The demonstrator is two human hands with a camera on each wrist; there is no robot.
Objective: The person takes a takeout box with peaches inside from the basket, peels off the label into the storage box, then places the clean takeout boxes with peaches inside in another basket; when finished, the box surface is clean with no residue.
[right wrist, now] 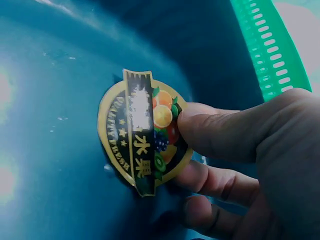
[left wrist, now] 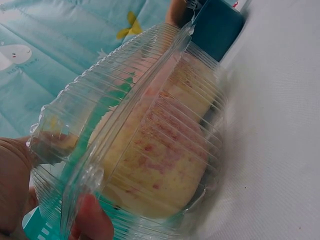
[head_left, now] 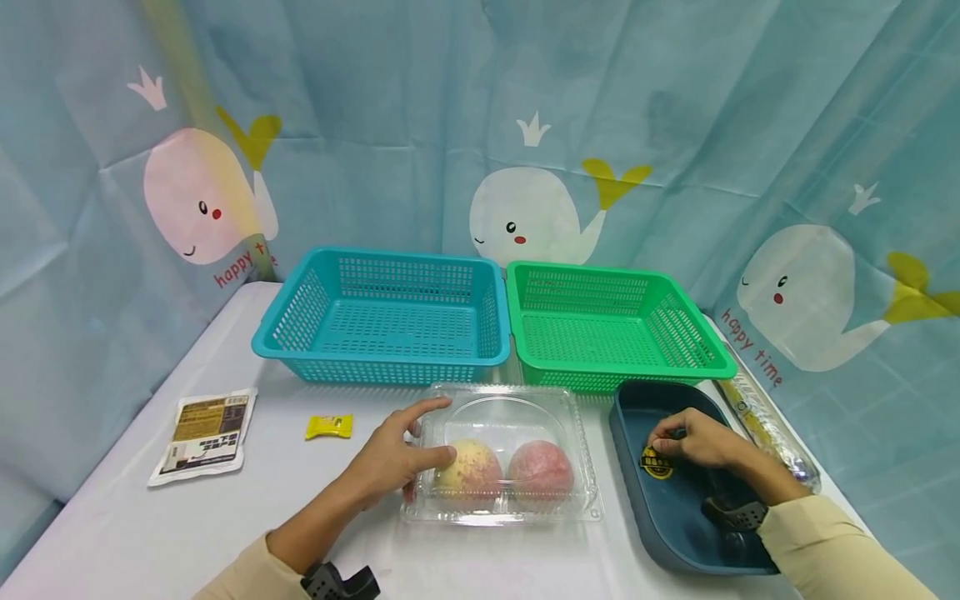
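A clear plastic clamshell box with two peaches lies on the white table in front of me. My left hand holds the box's left end, forefinger on the lid and thumb against the side. In the left wrist view, the left hand pinches the lid's rim, and a yellow-red peach fills the box. My right hand reaches into a dark blue tray and pinches a round yellow-and-black fruit sticker. The right wrist view shows the right hand with thumb and fingers on the sticker.
A blue basket and a green basket stand side by side behind the box. A flat white-and-brown packet and a small yellow candy lie at the left. A shiny wrapped roll lies right of the tray.
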